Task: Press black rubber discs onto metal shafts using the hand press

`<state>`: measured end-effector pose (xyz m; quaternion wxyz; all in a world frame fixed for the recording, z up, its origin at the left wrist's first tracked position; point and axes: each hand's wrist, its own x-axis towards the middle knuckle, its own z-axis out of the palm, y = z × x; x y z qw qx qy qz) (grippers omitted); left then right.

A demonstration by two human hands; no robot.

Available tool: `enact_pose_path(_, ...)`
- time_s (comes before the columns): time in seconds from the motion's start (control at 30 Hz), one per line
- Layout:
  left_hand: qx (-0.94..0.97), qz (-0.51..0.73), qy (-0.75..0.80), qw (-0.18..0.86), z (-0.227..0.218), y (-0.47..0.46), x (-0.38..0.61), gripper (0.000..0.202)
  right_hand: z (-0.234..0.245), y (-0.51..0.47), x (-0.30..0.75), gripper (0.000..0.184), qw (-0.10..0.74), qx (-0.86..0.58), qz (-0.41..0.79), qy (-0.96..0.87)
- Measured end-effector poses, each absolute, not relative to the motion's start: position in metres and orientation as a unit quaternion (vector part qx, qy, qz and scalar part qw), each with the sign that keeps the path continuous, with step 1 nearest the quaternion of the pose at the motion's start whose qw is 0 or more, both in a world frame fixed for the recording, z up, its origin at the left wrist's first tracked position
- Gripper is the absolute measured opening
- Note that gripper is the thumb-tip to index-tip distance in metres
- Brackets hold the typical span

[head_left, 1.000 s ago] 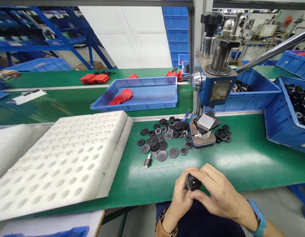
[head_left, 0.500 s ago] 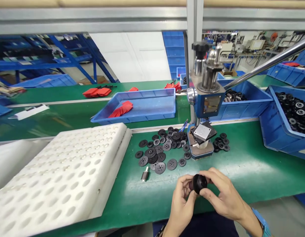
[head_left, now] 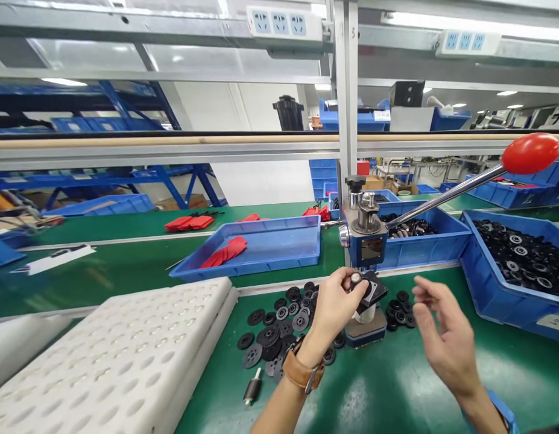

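Observation:
My left hand (head_left: 336,301) pinches a black round part (head_left: 361,286) with a pale, shiny end at the press plate (head_left: 373,292). The fingers hide much of the part, and I cannot tell whether it rests on the plate. The hand press (head_left: 364,232) stands above it, its lever rising right to a red knob (head_left: 531,153). To the right of the press, my right hand (head_left: 444,331) is in the air, fingers apart, holding nothing. Black discs (head_left: 269,334) lie left of the press, partly behind my left forearm. Nearer me is a small rotor with a pale shaft (head_left: 252,387).
A white foam tray with round holes (head_left: 125,355) fills the left side. Behind the discs stands a blue tray (head_left: 279,263) with red pieces (head_left: 225,252). At right, a blue bin (head_left: 491,295) holds black parts. More small black discs (head_left: 400,310) lie right of the press base.
My left hand has carried the black round part forward to the press plate. My right hand has let go and moved up and right. The head view has tilted upward.

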<state>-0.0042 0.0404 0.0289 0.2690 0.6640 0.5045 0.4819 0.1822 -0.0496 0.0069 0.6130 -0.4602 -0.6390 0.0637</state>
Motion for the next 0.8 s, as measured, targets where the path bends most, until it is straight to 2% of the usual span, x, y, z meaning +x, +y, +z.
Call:
enact_pose_path(0.17, 0.707, 0.457, 0.480, 0.248, 0.032, 0.049, 0.001, 0.012, 0.091, -0.034, 0.194, 0.045, 0.751, -0.381, -0.021, -0.540)
enact_pose_path(0.27, 0.694, 0.467, 0.466, 0.288, 0.028, 0.048, 0.001, 0.018, 0.146, -0.022, 0.200, 0.042, 0.798, -0.281, -0.064, -0.529)
enact_pose_path(0.37, 0.670, 0.469, 0.448, 0.363, 0.022, 0.048, 0.002, 0.025, 0.185, -0.008, 0.201, 0.031, 0.808, -0.200, 0.033, -0.553)
enact_pose_path(0.43, 0.662, 0.475, 0.435, 0.383, 0.018, 0.049, 0.003, 0.027, 0.195, -0.001, 0.199, 0.035, 0.814, -0.144, 0.107, -0.552)
enact_pose_path(0.57, 0.666, 0.478, 0.434, 0.374, 0.014, 0.050, 0.003, 0.025, 0.176, -0.008, 0.203, 0.038, 0.816, -0.097, 0.135, -0.553)
enact_pose_path(0.8, 0.674, 0.470, 0.435, 0.367, 0.015, 0.049, 0.002, 0.020, 0.080, -0.053, 0.222, 0.041, 0.809, -0.199, 0.159, -0.530)
